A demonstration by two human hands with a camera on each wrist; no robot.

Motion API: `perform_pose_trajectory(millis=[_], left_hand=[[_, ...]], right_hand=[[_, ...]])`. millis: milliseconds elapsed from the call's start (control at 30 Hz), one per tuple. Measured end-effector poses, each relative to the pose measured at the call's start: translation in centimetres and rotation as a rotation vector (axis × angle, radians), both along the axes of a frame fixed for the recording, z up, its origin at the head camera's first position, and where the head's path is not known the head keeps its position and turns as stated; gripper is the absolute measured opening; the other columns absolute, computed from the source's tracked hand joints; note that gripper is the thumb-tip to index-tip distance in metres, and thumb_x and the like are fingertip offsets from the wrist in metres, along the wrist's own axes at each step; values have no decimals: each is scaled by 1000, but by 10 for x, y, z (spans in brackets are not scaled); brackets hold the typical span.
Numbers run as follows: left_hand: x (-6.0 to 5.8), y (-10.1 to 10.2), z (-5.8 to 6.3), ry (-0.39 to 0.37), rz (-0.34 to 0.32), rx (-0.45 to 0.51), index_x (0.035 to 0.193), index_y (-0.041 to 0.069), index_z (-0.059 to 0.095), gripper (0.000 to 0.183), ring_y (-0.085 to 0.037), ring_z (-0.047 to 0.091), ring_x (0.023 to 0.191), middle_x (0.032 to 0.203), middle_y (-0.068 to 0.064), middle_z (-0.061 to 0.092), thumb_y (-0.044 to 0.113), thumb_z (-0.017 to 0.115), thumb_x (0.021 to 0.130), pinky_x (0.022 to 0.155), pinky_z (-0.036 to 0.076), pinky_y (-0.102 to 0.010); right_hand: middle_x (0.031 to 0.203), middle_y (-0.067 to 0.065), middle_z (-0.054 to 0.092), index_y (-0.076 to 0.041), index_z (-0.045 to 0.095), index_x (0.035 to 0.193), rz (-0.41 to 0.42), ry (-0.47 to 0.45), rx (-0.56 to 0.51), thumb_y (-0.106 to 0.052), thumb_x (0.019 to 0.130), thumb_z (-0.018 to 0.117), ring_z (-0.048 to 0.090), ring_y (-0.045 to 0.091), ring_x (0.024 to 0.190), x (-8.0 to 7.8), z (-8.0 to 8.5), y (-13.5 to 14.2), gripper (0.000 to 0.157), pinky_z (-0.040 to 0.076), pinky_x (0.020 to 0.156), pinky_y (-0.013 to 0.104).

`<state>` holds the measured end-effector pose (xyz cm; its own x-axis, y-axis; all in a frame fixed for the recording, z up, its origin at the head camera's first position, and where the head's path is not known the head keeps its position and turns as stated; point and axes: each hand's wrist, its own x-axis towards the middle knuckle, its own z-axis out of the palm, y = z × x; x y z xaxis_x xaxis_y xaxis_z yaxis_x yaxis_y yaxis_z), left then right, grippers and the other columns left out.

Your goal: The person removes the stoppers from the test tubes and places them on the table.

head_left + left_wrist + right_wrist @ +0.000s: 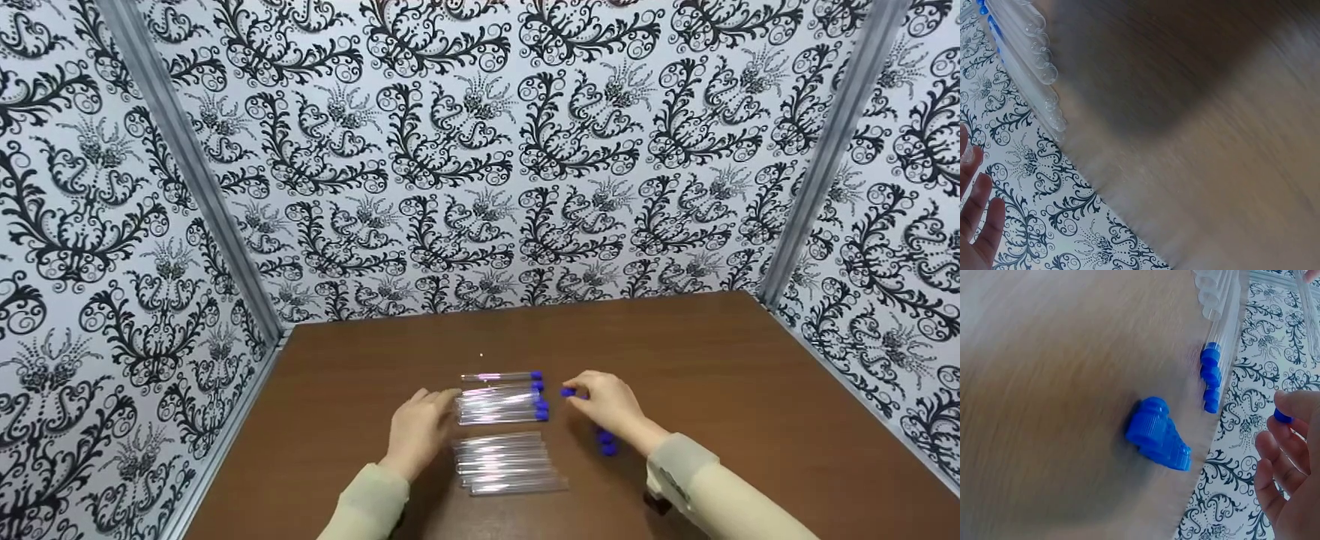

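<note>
My right hand (609, 401) pinches a blue cap (1282, 416) between thumb and index finger, to the right of the capped tubes. In the left wrist view, the fingers of my left hand (979, 219) hold the rounded end of a clear test tube (1307, 312). That tube is raised off the table in the right wrist view. Several clear test tubes with blue caps (540, 405) lie side by side between my hands. Nearer to me is a row of uncapped test tubes (506, 465). Loose blue caps (1154, 433) rest on the table below my right wrist.
The brown table (360, 360) meets a wall (465, 187) with black scroll patterns at the back. Grey posts (195, 172) stand at the corners, and patterned panels flank both sides.
</note>
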<state>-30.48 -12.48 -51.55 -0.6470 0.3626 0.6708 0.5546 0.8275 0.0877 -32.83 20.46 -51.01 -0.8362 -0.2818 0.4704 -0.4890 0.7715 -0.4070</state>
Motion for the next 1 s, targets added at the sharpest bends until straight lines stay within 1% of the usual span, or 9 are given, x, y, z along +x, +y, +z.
perform_pose_trajectory(millis=[100, 133, 167, 267, 367, 467, 633, 833, 1000], left_hand=[[-1, -1, -3, -5, 4, 23, 103, 15, 70, 28, -16, 61, 76, 85, 6, 71, 15, 80, 77, 75, 53, -35], [-2, -1, -4, -7, 5, 27, 100, 15, 70, 25, -15, 61, 76, 85, 6, 71, 15, 80, 77, 77, 53, -35], [-3, -1, -5, -12, 8, 32, 98, 15, 70, 22, -14, 60, 75, 84, 6, 71, 15, 80, 77, 74, 53, -34], [-3, -1, -8, -28, 17, 41, 92, 15, 71, 15, -13, 60, 75, 84, 7, 71, 16, 79, 80, 70, 53, -32], [-3, -1, -12, -58, 33, 48, 93, 15, 72, 13, -13, 59, 75, 86, 6, 71, 18, 78, 81, 64, 52, -31], [-2, -1, -14, -87, 42, 45, 92, 15, 72, 12, -14, 60, 75, 85, 6, 71, 17, 78, 81, 62, 52, -32], [-2, 1, -17, -107, 40, 35, 88, 15, 72, 12, -15, 60, 76, 82, 7, 70, 14, 79, 79, 62, 52, -33], [-3, 4, -22, -133, 43, 14, 86, 15, 72, 9, -16, 61, 76, 81, 6, 69, 14, 78, 78, 63, 52, -33], [-3, 5, -27, -152, 52, -13, 84, 16, 72, 7, -17, 60, 75, 79, 5, 67, 16, 77, 79, 62, 51, -34]], right_hand=[[101, 4, 70, -10, 74, 105, -13, -40, -23, -11, 80, 76, 67, 24, 80, -3, 1, 3, 24, 52, 70, 40], [101, 5, 71, -10, 73, 105, -18, -50, -30, -11, 80, 76, 68, 24, 80, -4, 1, 5, 24, 53, 71, 41], [101, 5, 71, -11, 73, 104, -24, -58, -33, -11, 80, 76, 68, 24, 81, -5, 2, 6, 24, 53, 71, 41], [95, 2, 71, -12, 73, 98, -39, -69, -37, -11, 79, 76, 67, 25, 81, -11, 1, 11, 19, 52, 70, 42], [93, 0, 71, -14, 73, 93, -56, -72, -24, -12, 78, 78, 66, 24, 82, -17, 0, 16, 15, 51, 72, 43], [95, -1, 70, -15, 74, 93, -75, -106, -27, -14, 79, 77, 65, 23, 83, -23, 0, 21, 15, 51, 72, 42], [95, -1, 69, -14, 75, 98, -113, -198, -64, -17, 81, 75, 64, 18, 82, -32, -1, 30, 17, 52, 71, 40], [88, -2, 69, -9, 74, 103, -117, -252, -79, -15, 82, 74, 62, 15, 77, -40, -6, 38, 22, 51, 70, 39], [83, -5, 68, -13, 75, 96, -125, -273, -96, -15, 81, 76, 62, 14, 76, -46, -13, 40, 16, 50, 71, 39]])
